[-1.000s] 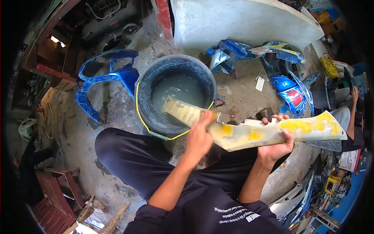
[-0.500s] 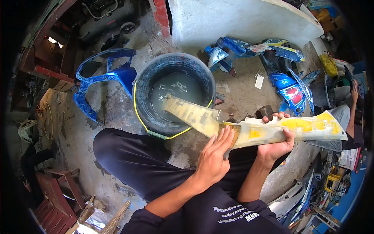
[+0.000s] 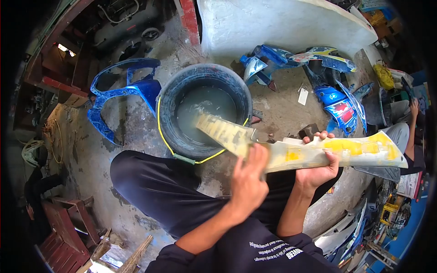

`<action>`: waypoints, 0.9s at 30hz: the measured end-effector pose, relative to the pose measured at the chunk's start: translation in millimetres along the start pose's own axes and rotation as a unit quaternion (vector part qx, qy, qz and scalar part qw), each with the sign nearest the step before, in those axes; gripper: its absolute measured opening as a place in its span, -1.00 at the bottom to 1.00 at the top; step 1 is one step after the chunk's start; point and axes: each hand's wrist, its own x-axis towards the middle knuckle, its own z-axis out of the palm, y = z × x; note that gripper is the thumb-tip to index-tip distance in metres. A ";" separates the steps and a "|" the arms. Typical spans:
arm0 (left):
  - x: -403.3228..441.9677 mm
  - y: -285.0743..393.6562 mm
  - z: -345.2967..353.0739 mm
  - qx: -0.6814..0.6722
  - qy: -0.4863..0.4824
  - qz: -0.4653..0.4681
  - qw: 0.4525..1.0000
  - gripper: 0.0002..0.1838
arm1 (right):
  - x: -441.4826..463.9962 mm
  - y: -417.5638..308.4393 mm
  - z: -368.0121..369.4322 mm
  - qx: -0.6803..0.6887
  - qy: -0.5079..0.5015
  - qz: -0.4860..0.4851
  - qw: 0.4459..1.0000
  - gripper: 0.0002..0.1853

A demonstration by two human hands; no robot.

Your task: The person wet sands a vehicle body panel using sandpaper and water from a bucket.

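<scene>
A long motorcycle body panel (image 3: 282, 154), whitish with yellow and grey patches, stretches across my lap. Its narrow left end reaches over a black bucket (image 3: 166, 123) of cloudy water. My right hand (image 3: 319, 164) is wrapped round the panel's wider part from below, fingertips over the far edge and thumb on the near face. My left hand (image 3: 250, 179) presses on the panel's middle, its fingers smeared by motion. Beneath those fingers the sandpaper, a brown sheet in the earlier frame, is mostly hidden now.
Blue motorcycle fairings (image 3: 145, 88) lie on the floor left of the bucket, and more blue panels (image 3: 334, 102) lie to the right. A white wall (image 3: 273, 27) stands behind. Another person's arm (image 3: 413, 123) shows at the far right. A red wooden stool (image 3: 68, 227) sits lower left.
My left hand has slid slightly left and toward the far edge on the panel and is blurred now. My right hand keeps its hold, and the panel has barely shifted.
</scene>
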 end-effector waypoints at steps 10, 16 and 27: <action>-13.6 20.9 -5.4 -0.017 -0.034 0.038 0.999 -0.23 | -2.7 -3.9 -1.9 0.001 0.027 0.005 1.000 -0.48; -1.3 10.6 -2.3 0.017 0.000 -0.047 0.999 -0.19 | -0.5 1.0 -3.3 0.007 0.033 0.009 0.999 -0.49; -15.7 24.5 -11.8 -0.018 -0.037 0.034 0.999 -0.20 | -1.3 -2.4 2.6 0.008 0.030 0.018 0.999 -0.49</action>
